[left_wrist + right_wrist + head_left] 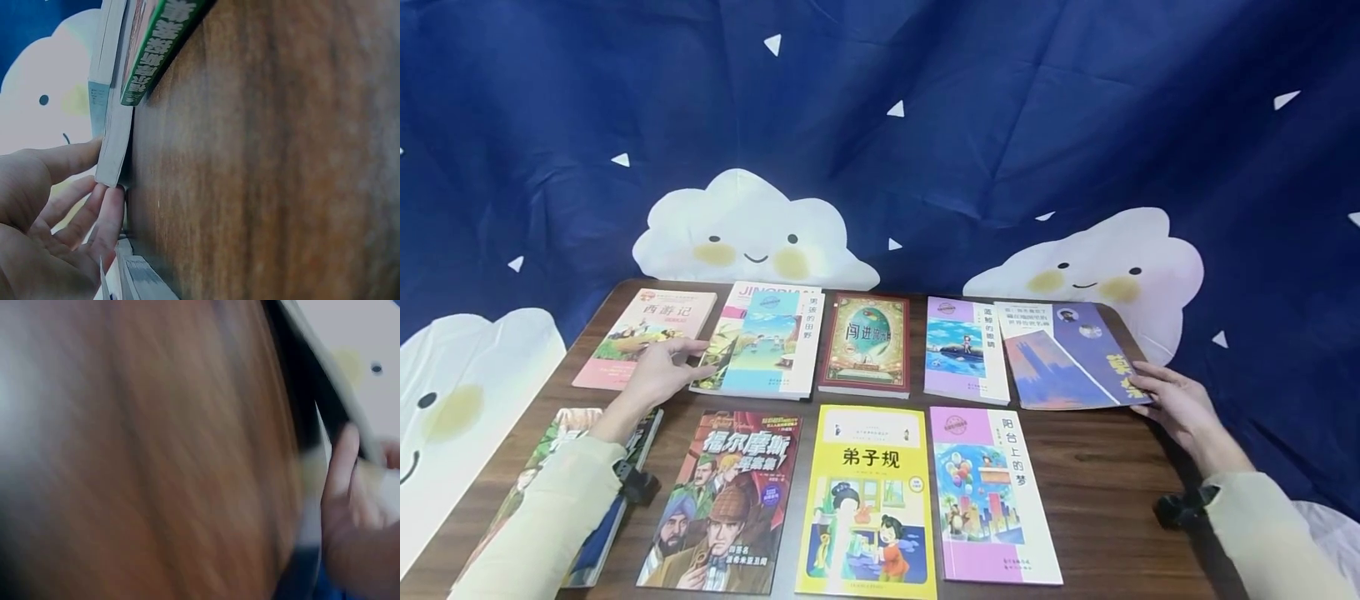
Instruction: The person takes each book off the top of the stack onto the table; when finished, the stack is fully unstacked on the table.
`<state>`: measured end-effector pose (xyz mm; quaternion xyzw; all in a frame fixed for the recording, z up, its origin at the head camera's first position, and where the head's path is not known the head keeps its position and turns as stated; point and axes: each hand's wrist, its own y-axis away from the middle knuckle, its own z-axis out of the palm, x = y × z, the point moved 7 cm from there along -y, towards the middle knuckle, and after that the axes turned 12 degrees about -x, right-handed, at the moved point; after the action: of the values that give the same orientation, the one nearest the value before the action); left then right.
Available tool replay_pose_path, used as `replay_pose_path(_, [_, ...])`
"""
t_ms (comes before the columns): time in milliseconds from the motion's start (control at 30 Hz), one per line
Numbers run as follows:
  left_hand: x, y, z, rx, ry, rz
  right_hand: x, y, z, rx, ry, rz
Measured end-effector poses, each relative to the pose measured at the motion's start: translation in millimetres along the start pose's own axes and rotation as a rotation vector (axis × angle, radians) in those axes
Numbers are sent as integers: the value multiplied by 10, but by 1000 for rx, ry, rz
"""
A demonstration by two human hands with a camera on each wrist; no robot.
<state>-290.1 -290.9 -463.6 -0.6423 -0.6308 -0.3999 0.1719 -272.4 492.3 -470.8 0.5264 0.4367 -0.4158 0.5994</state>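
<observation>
At the back left, my left hand [662, 371] pinches the left edge of the lower book [717, 371] in a small stack, thumb on top and fingertips against its edge. A thinner book [767, 342] with blue water on its cover lies on it; its pale spine [98, 103] shows in the left wrist view. My right hand [1180, 408] grips the right corner of a purple book [1108, 350] with yellow lettering. In the right wrist view that book's dark underside [331, 403] stands off the table, the hand [362, 512] at its corner.
A pink book [647, 333], a red-framed book [865, 346] and a whale-cover book [958, 354] share the back row. In front lie detective books [722, 500], a yellow book [865, 508] and a balloon-cover book [988, 496]. Behind the wooden table [1120, 500] hangs a blue cloud-print curtain [925, 167].
</observation>
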Motion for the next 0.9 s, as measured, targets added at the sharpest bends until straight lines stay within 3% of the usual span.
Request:
replay_pose_path(100, [-6,-4,11,1,8,-2,15,98,43,171,126,-29])
replay_pose_path(267, [-7,-11,12,1,23,5,-208,330,143,499,592,-41])
replay_pose_path(367, [-1,-4,0,9,22,14,-395,404,303,615,727,-84])
replay_pose_path(467, [4,7,-11,15,14,18,-511,344,599,526,592,-197])
replay_pose_path(567, [6,11,-17,15,3,17,-543,213,980,336,339,-260])
replay_pose_path(700, [-3,8,-18,10,-3,11,-521,36,1530,145,140,-224])
replay_pose_path(900, [-8,0,-12,1,-8,8,-397,-201,2316,-22,65,-152])
